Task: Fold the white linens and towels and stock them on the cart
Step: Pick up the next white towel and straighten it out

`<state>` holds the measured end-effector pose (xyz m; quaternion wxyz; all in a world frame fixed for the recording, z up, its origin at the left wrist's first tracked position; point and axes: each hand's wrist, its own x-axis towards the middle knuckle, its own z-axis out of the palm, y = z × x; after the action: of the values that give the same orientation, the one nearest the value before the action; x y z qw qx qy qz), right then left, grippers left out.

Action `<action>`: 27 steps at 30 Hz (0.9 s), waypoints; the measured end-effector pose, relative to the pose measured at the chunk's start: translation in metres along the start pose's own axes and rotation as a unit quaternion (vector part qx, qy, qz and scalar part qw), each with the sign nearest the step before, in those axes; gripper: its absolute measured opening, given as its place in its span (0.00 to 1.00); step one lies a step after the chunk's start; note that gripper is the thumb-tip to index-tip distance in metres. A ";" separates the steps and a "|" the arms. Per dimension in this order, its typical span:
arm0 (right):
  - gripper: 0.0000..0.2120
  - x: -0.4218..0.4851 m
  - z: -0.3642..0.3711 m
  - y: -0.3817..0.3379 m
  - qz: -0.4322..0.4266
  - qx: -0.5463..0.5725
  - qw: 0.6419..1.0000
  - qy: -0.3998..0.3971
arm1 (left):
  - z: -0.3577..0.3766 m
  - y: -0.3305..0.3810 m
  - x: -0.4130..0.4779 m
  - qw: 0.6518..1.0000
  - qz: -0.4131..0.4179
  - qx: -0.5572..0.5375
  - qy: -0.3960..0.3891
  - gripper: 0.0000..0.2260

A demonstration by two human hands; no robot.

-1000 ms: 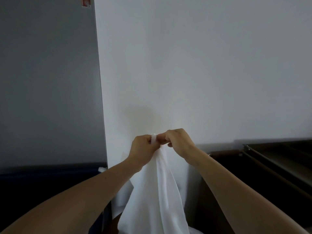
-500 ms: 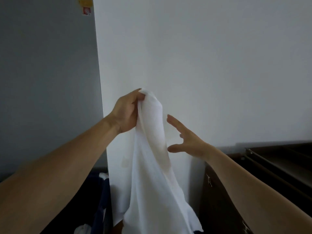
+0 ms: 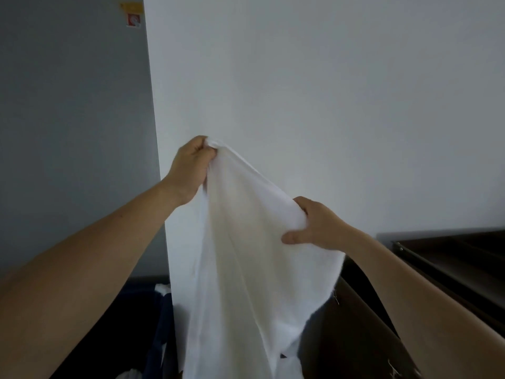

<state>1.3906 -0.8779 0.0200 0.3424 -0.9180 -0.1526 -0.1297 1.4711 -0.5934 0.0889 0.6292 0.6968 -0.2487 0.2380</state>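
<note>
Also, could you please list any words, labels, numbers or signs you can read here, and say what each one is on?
No text here can be read.
The yellow label, high on the grey panel: too small and blurred to read.
The red and white sign just below it: blurred, nothing legible.
The white linen and the dark furniture: no text visible.

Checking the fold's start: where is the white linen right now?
In the head view the white linen hangs at centre before the white wall, its top gripped by the left hand, its right edge by the right hand.
</note>
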 end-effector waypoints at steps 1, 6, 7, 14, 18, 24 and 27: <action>0.23 -0.002 -0.001 0.006 0.004 -0.026 1.000 -0.003 | -0.005 0.000 0.006 0.999 0.007 0.010 0.029 0.06; 0.15 -0.022 0.007 0.044 0.031 -0.086 0.996 -0.005 | -0.028 -0.026 0.003 0.992 -0.038 0.089 0.080 0.07; 0.16 -0.026 0.011 0.048 0.029 -0.102 0.994 -0.018 | -0.030 -0.035 -0.001 0.992 -0.044 0.093 0.077 0.07; 0.18 -0.040 0.030 0.060 -0.026 -0.249 0.967 -0.057 | -0.037 -0.065 -0.019 0.987 -0.068 0.113 0.092 0.09; 0.15 -0.044 0.037 0.059 -0.091 -0.261 0.960 -0.044 | -0.045 -0.072 -0.020 0.985 -0.062 0.129 0.099 0.09; 0.17 -0.042 0.038 0.070 -0.147 -0.338 0.929 -0.043 | -0.059 -0.078 -0.025 0.985 -0.063 0.126 0.103 0.11; 0.18 -0.037 0.035 0.069 -0.088 -0.374 0.919 -0.086 | -0.060 -0.075 -0.031 0.984 -0.062 0.133 0.103 0.12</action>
<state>1.3868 -0.9114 -0.0585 -0.0531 -0.9696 -0.2024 -0.1272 1.4948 -0.5254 0.0175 0.5664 0.7603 -0.1051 0.3000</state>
